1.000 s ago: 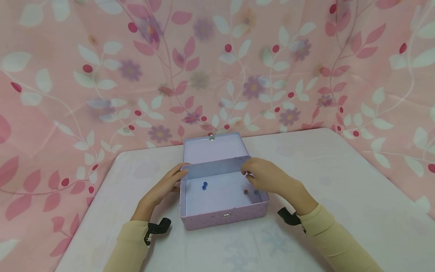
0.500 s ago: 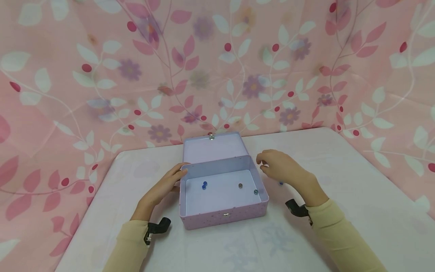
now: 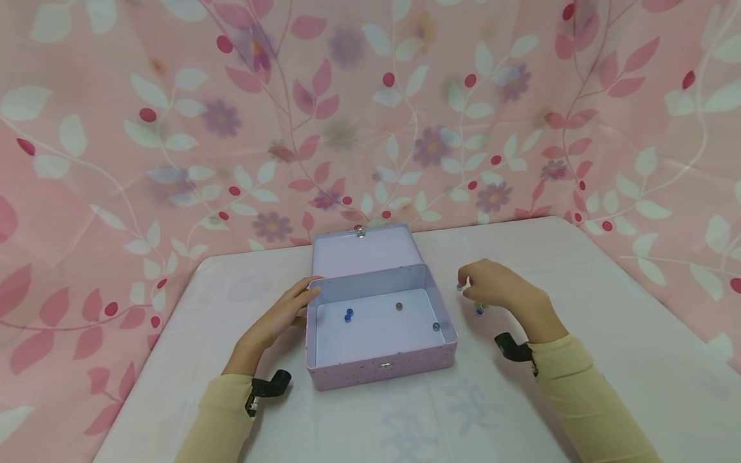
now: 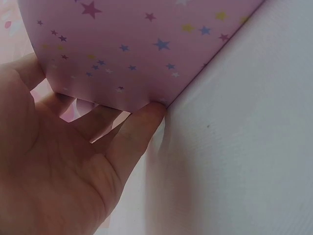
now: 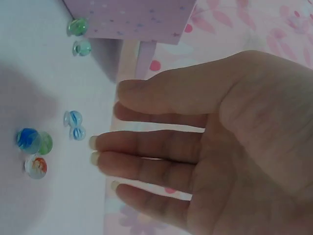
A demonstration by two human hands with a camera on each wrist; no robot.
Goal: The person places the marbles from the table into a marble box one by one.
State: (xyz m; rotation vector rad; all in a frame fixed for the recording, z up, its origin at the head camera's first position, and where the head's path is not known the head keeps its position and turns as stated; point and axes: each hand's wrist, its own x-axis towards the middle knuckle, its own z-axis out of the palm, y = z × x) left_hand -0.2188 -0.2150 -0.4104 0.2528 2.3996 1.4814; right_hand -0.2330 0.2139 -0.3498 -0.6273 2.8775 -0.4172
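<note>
Marbles (image 5: pixel 75 119) are lying by my spread right hand (image 3: pixel 496 284); my left hand (image 3: pixel 286 308) is gripping the box (image 3: pixel 359 377) at its far-left corner.

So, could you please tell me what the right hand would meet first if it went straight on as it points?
Most likely the two clear, blue-streaked glass marbles on the white tablecloth just ahead of the right hand, though depth is unclear.

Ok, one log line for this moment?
left hand: touches box | right hand: nothing visibly held, near loose marbles | lid: open | inner marbles: lying in box
</note>
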